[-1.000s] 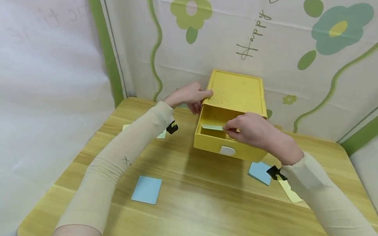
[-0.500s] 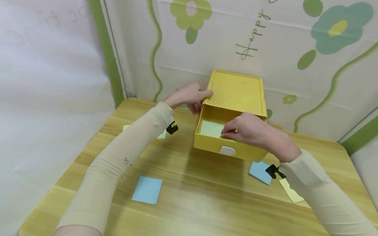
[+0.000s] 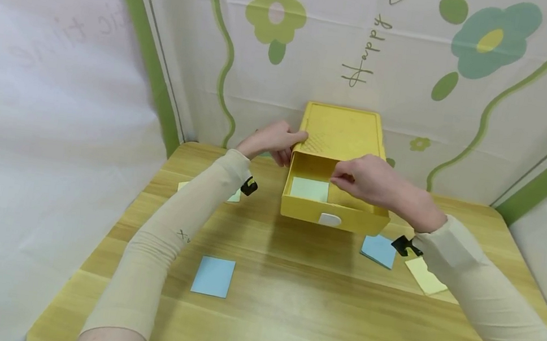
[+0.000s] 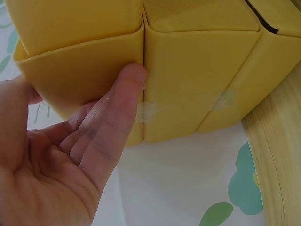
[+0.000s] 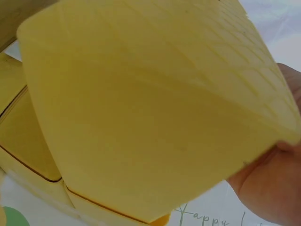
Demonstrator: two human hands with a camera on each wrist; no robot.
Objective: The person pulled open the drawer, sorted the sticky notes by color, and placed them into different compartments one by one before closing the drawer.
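Observation:
A yellow drawer unit (image 3: 342, 130) stands at the back of the table, its top drawer (image 3: 299, 208) pulled out. Flat inside, on the left, lies a pale green pad of sticky notes (image 3: 309, 189). My left hand (image 3: 274, 139) holds the unit's left front edge, thumb on top and fingers along the side. In the left wrist view those fingers (image 4: 110, 127) touch the yellow side wall. My right hand (image 3: 367, 179) hovers over the drawer's right part, fingers loosely bent, with nothing visible in them. The drawer wall hides most of the right hand (image 5: 263, 188) in the right wrist view.
One blue sticky-note pad (image 3: 213, 277) lies front left, another blue pad (image 3: 378, 250) right of the unit. Beside that is a pale yellow pad (image 3: 424, 275). Light green notes (image 3: 234, 196) show partly from behind the left sleeve. A printed curtain (image 3: 319, 45) hangs behind.
The green sticky-note pad has tipped from edge-on to flat in the drawer. My right hand has let go of it and risen slightly to the right. The left hand stays put.

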